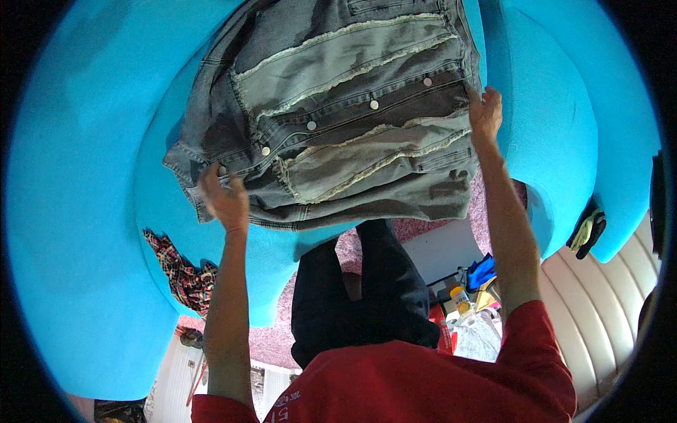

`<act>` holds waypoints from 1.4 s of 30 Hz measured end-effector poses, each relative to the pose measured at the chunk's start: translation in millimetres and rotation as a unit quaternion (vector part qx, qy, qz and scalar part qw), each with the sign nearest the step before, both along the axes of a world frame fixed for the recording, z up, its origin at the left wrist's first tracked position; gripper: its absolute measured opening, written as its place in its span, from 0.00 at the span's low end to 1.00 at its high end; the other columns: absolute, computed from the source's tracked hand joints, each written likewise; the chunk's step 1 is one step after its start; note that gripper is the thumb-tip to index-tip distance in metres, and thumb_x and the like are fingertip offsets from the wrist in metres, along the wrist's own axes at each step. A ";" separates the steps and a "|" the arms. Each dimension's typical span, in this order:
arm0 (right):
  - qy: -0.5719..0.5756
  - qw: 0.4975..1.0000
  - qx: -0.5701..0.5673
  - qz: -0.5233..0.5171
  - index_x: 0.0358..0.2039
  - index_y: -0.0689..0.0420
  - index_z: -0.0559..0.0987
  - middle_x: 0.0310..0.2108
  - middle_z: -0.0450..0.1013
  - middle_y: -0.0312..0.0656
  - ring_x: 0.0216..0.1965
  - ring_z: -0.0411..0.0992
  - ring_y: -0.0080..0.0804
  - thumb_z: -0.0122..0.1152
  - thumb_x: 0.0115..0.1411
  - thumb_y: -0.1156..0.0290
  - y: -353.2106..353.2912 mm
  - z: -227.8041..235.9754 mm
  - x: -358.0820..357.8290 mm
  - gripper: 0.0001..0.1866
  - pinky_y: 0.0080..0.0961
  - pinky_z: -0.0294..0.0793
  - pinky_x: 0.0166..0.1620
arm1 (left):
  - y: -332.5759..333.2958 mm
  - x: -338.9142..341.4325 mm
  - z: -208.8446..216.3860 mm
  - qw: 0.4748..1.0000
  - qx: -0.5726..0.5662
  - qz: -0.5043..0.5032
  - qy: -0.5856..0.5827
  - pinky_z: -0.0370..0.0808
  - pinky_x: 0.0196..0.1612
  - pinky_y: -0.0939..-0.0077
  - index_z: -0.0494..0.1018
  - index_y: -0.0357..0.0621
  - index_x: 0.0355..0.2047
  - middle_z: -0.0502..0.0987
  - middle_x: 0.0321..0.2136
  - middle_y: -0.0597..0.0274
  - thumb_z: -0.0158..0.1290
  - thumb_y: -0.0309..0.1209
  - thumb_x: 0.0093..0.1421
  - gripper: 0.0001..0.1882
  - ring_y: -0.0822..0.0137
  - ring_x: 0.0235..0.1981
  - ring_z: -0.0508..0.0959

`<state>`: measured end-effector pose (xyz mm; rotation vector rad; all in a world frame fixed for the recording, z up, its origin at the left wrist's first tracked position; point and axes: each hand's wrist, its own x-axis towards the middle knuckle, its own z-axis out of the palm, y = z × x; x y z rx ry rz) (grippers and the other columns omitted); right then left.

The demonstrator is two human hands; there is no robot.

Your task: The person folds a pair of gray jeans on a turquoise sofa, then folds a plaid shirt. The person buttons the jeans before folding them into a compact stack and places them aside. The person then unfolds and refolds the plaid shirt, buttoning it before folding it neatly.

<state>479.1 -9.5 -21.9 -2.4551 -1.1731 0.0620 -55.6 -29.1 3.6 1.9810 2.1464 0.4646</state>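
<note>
Fingers (209, 178) of the left hand (227, 206) stand parted at the collar of a gray denim jacket (342, 135), apparently to keep that end flat. Button side up, the garment lies spread over the blue sofa (77, 211), near its front edge, the broad seat seemingly giving it room to open out. At the hem, the right hand (486, 113) probably steadies the other end; whether its fingers pinch the cloth cannot be told. Farther right, a dark-and-green bundle (588, 231) sits by the sofa's edge.
</note>
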 end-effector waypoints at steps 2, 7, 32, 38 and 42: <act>0.121 0.992 -0.034 -0.007 0.46 0.60 0.74 0.38 0.76 0.54 0.40 0.74 0.51 0.63 0.54 0.53 14.2 -6.5 25.9 0.26 0.39 0.71 0.44 | 2.1 -35.0 -3.8 0.995 -0.020 0.091 0.047 0.71 0.46 0.53 0.68 0.42 0.51 0.66 0.50 0.45 0.56 0.33 0.58 0.21 0.48 0.51 0.67; 0.415 0.905 -0.086 -0.031 0.43 0.63 0.78 0.37 0.76 0.44 0.38 0.74 0.32 0.64 0.54 0.48 40.8 7.9 18.5 0.29 0.28 0.72 0.42 | 0.8 -101.4 -22.8 0.993 -0.040 0.101 -0.053 0.72 0.34 0.57 0.74 0.42 0.43 0.75 0.32 0.54 0.56 0.38 0.58 0.16 0.57 0.33 0.75; 0.055 0.994 -0.089 0.038 0.45 0.62 0.74 0.36 0.75 0.51 0.39 0.72 0.50 0.61 0.57 0.52 52.7 -48.1 44.8 0.26 0.42 0.70 0.41 | 37.8 -50.6 1.0 0.990 -0.013 0.111 0.081 0.70 0.43 0.54 0.64 0.39 0.54 0.69 0.48 0.43 0.59 0.33 0.55 0.27 0.48 0.47 0.71; -0.006 0.996 -0.089 0.020 0.47 0.60 0.71 0.41 0.73 0.56 0.42 0.71 0.57 0.64 0.55 0.55 43.1 -6.4 10.3 0.26 0.44 0.70 0.44 | 42.6 59.3 19.9 0.994 0.020 -0.084 0.065 0.60 0.55 0.48 0.65 0.42 0.56 0.61 0.57 0.44 0.57 0.38 0.56 0.28 0.44 0.57 0.63; 0.178 0.984 -0.020 0.010 0.49 0.59 0.70 0.42 0.73 0.55 0.42 0.72 0.50 0.66 0.54 0.58 44.7 -2.6 -11.2 0.26 0.41 0.70 0.45 | 45.2 140.0 10.1 0.978 -0.013 -0.204 -0.049 0.56 0.59 0.41 0.65 0.44 0.57 0.57 0.60 0.42 0.57 0.40 0.56 0.30 0.42 0.61 0.58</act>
